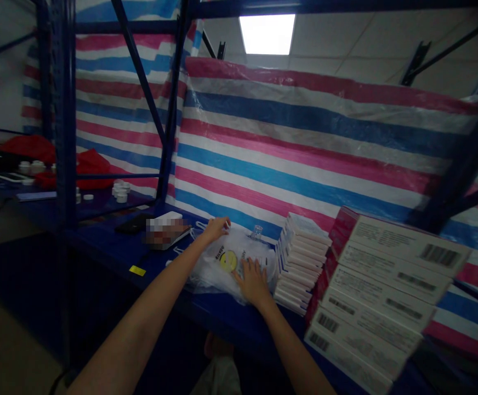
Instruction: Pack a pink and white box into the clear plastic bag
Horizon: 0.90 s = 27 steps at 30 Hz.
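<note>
A translucent white plastic bag [210, 266] with a yellow round print and dark lettering lies on the blue shelf [160, 271]. My right hand [254, 281] rests on the bag's right part, its fingers spread. At the bag's far edge is my left hand [218, 227], fingers slightly bent and apart, with nothing visible in it. Just right of the bag stands a tall stack of thin white and pink boxes [300, 263]. A small clear plastic piece [257, 232] sits behind the bag.
Larger boxes with barcodes [382, 296] are piled at the right. Left lie a yellow label [137, 270], a dark phone-like object [134, 223] and small white jars [121, 192]. A blue rack post [64, 137] rises at left; striped sheeting [305, 159] hangs behind.
</note>
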Tool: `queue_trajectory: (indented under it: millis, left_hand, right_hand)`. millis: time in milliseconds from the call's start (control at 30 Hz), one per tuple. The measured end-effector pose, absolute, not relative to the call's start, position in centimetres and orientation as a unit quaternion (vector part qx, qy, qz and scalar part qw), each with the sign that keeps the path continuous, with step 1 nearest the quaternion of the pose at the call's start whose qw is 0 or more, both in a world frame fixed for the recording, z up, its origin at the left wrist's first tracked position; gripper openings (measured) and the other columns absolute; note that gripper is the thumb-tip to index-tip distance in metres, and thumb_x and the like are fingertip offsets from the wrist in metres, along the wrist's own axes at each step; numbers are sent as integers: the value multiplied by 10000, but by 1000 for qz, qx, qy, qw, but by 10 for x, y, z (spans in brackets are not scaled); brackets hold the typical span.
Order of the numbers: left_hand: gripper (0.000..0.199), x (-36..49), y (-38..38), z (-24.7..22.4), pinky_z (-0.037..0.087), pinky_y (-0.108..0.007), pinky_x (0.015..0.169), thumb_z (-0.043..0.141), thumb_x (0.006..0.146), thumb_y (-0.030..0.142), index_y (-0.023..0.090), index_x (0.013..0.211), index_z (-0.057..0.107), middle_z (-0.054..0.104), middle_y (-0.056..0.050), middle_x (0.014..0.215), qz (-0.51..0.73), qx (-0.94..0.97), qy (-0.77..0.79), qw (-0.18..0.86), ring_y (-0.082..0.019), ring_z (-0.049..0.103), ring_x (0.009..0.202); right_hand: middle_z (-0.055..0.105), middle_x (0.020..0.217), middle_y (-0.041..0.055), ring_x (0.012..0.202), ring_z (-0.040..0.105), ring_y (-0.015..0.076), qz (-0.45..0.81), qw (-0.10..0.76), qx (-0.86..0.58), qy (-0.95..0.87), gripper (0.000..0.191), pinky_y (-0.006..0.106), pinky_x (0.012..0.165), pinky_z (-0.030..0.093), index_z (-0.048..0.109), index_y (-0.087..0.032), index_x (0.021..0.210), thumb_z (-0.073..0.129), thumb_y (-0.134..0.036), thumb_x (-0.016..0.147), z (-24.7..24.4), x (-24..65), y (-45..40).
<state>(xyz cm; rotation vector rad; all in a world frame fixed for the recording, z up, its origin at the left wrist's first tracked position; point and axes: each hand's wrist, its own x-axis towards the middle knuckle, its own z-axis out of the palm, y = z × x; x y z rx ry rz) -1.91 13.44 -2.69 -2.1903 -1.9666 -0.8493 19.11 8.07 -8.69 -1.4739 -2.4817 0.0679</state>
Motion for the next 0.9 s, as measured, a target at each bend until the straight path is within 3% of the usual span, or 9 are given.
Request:
queue_trajectory:
  millis: [67, 133, 267, 367, 467, 567, 733, 900]
  left_hand:
    - [445, -20, 136, -24, 356, -403, 891, 639, 699, 184, 211, 1121, 500, 544, -71, 1131, -273, -716, -640, 49, -236, 455, 1101]
    - [362, -17, 138, -24, 357, -395, 892, 645, 686, 170, 203, 1037, 560, 516, -82, 1167, -264, -725, -634, 53, -247, 434, 1120]
    - [101, -2, 140, -24, 363, -333, 885, 586, 732, 167, 170, 829, 614, 581, -67, 1029, -260, -747, -610, 55, -212, 493, 1035]
    - [170, 0, 137, -17, 391, -281, 820, 474, 802, 158, 181, 941, 569, 616, -44, 962, -272, -753, -597, 58, -167, 544, 941]
    - [223, -12, 130, -6, 408, -240, 708, 399, 828, 144, 198, 1005, 523, 641, -6, 796, -266, -752, -600, 55, -144, 583, 782]
    - [200, -33, 123, 3, 390, -270, 736, 422, 807, 135, 194, 962, 533, 637, -26, 761, -257, -738, -621, 69, -175, 581, 790]
    - [185, -49, 120, 0, 363, -319, 804, 416, 809, 126, 159, 957, 523, 624, -97, 900, -264, -693, -666, 76, -220, 551, 936]
    - [287, -30, 125, -17, 392, -247, 731, 619, 708, 232, 206, 985, 546, 639, -31, 936, -234, -715, -659, 19, -182, 573, 898]
  right_hand:
    - [270, 1414, 142, 1315, 157, 325, 21, 137, -501, -854, 611, 554, 1024, 96, 363, -154, 1332, 301, -531, 856, -88, 191, 81]
    - [282, 1408, 142, 1312, 171, 324, 19, 143, -501, -853, 599, 555, 1024, 100, 386, -153, 1317, 307, -526, 854, -89, 191, 81]
    - [188, 1448, 111, 1326, 126, 309, 6, 156, -500, -852, 556, 550, 1028, 99, 393, -184, 1311, 327, -497, 856, -88, 192, 79]
    - [138, 1464, 88, 1333, 98, 300, 3, 154, -499, -853, 527, 556, 1025, 98, 377, -212, 1321, 318, -473, 867, -88, 191, 78]
    - [209, 1444, 101, 1324, 146, 301, 9, 150, -499, -854, 508, 565, 1020, 104, 386, -207, 1315, 322, -447, 872, -88, 191, 78]
    - [284, 1415, 105, 1304, 212, 292, 12, 154, -486, -860, 487, 563, 1018, 123, 401, -193, 1301, 314, -419, 878, -88, 190, 77]
    - [356, 1373, 114, 1267, 289, 267, -10, 158, -470, -868, 471, 510, 1019, 181, 429, -171, 1271, 293, -414, 890, -88, 191, 75]
    - [371, 1362, 119, 1252, 312, 265, -13, 152, -475, -867, 465, 496, 1016, 193, 435, -167, 1266, 299, -401, 888, -85, 191, 74]
